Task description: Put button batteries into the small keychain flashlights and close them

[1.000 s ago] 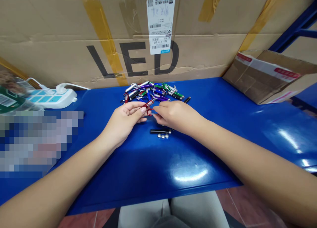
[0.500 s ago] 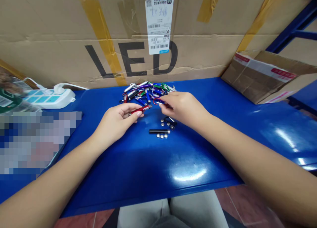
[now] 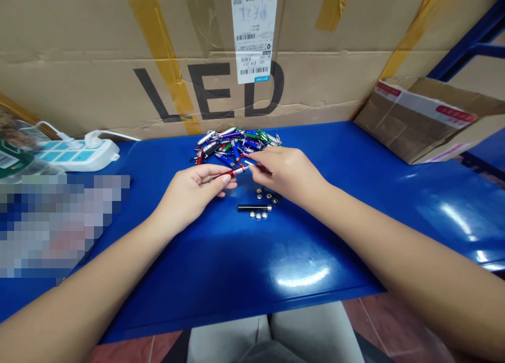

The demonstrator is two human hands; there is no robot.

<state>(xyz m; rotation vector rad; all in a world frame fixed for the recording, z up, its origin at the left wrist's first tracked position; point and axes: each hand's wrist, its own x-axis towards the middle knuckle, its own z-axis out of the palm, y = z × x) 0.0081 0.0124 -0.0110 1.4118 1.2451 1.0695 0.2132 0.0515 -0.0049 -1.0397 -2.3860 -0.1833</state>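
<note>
My left hand [image 3: 187,194] is closed, thumb and fingers pinching a slim red flashlight tube [image 3: 236,171] with a small pale label. My right hand [image 3: 290,168] pinches a red carabiner clip [image 3: 243,157], along with a small silver piece at the fingertips. The silver piece meets the tube's right end or lies right beside it; I cannot tell which. Just below the hands lies a black flashlight tube [image 3: 252,208], with several button cells [image 3: 258,215] in front of it. More cells and a black clip, partly under my right hand, lie behind it.
Behind my hands is a pile of colourful mini flashlights [image 3: 226,142] with clips. A white power strip [image 3: 79,155] with plugs sits at the left, near a blurred flat item [image 3: 59,226]. An open cardboard box [image 3: 418,121] stands right. A large carton [image 3: 110,52] backs the blue table [image 3: 236,279].
My left hand has brought the red tube slightly right and up, closing the gap to the piece in my right hand. The right hand has shifted slightly left.
</note>
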